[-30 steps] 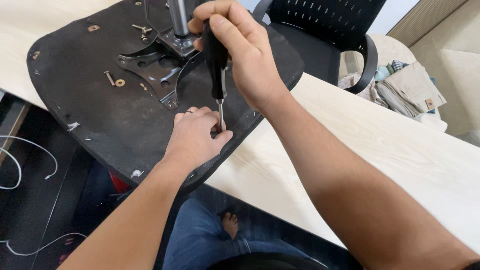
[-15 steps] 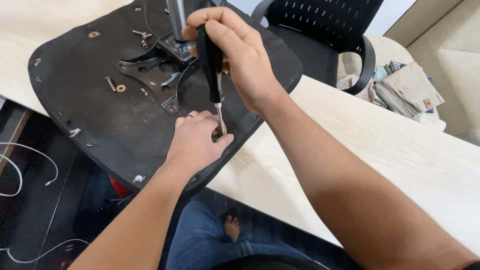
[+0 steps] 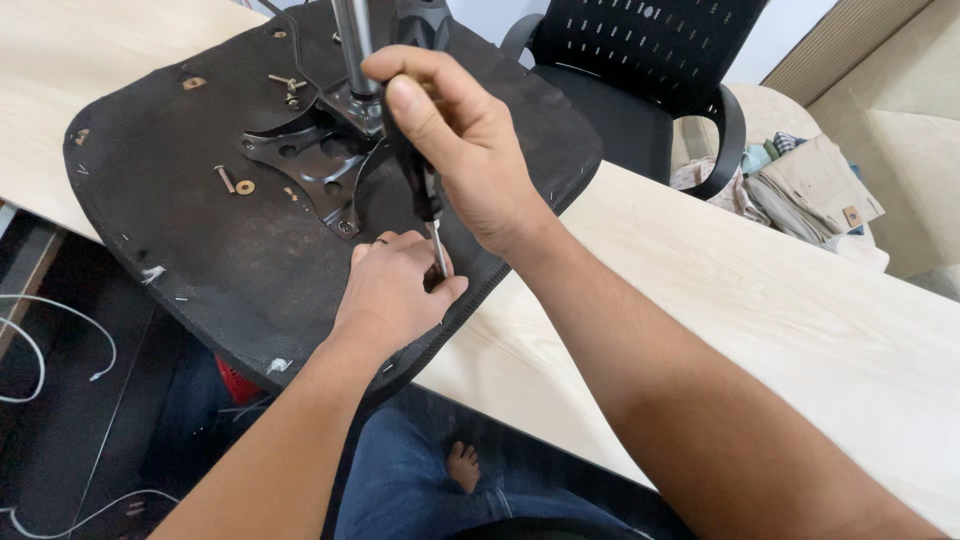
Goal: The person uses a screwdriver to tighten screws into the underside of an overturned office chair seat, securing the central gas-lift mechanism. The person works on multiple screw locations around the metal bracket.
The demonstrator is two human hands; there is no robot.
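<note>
1. The right hand [image 3: 470, 160] is closed around the black handle of a screwdriver [image 3: 425, 195], and it holds the tool almost upright, a little tilted.
2. The thin metal shaft of the screwdriver goes down from the fist and ends between the fingers of the left hand [image 3: 395, 290].
3. The left hand lies flat on the chair seat [image 3: 200, 250], near its front edge, and its fingers are pinched together around the tip of the shaft. Whether a screw is under the tip, I cannot tell, because the fingers hide that place.
4. The chair seat is black and lies upside down on the pale wooden surface [image 3: 720, 290]. One side of it reaches over the edge of the surface, above the knees of the person.
5. In the middle of the seat's underside there is a dark metal mounting plate [image 3: 300, 165] with several holes, and a shiny metal column [image 3: 352, 45] rises from it.
6. Loose hardware lies on the seat: one bolt [image 3: 224, 179] with a washer [image 3: 245, 187] just beside it on the left of the plate, and more screws [image 3: 287, 84] near the far edge.
7. Behind the surface stands a black office chair [image 3: 640, 70] with a perforated back.
8. On the right, well apart from the hands, a pile of folded clothes [image 3: 810, 190] lies.
9. Under the surface, white cables [image 3: 40, 340] lie on the dark floor, and a bare foot [image 3: 462, 465] of the person shows below.
</note>
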